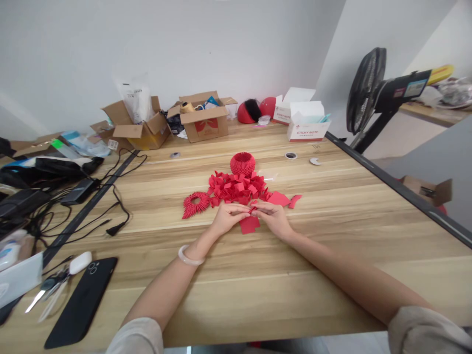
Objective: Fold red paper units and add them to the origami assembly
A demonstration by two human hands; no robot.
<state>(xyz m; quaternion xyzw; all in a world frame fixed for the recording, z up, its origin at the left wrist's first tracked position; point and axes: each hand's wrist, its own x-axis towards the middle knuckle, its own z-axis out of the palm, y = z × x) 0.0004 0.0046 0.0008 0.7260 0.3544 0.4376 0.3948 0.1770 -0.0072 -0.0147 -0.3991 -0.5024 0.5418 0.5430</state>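
Note:
Between the fingertips of my left hand (229, 216) and my right hand (273, 218) is a small folded piece of red paper (252, 210), pinched from both sides. Flat red paper sheets (250, 225) lie on the table just below my fingers. Beyond my hands spreads a heap of red folded paper pieces (238, 188). Behind the heap stands a round red paper bowl (242, 163) built of many folded units. To the left lies a red paper ring with a pointed tail (195, 204). More red paper (278, 198) and a short curved red strip (295, 201) are beside my right hand.
Open cardboard boxes (204, 123) and sticky note boxes (308, 128) line the wall. A black fan (368, 93) stands beyond the right table edge. Tangled black cables (116, 201), a black phone (81, 302) and keys (49, 282) lie on the left.

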